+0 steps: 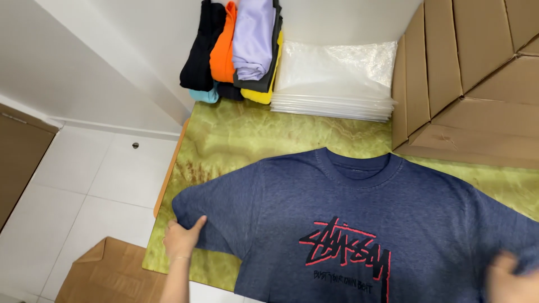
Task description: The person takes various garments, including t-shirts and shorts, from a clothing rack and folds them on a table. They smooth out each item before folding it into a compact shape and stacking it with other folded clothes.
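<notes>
A heathered navy cotton T-shirt [359, 224] with red-and-black print lies on a green-yellow marbled tabletop [241, 134]; behind the shirt, black, orange, lilac and yellow folded garments [236, 50].

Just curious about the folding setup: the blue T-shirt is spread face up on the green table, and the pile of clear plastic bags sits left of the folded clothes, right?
Not quite. In the head view, the clear plastic bags sit right of the folded clothes, not left. The blue T-shirt does lie face up on the green table.
</notes>
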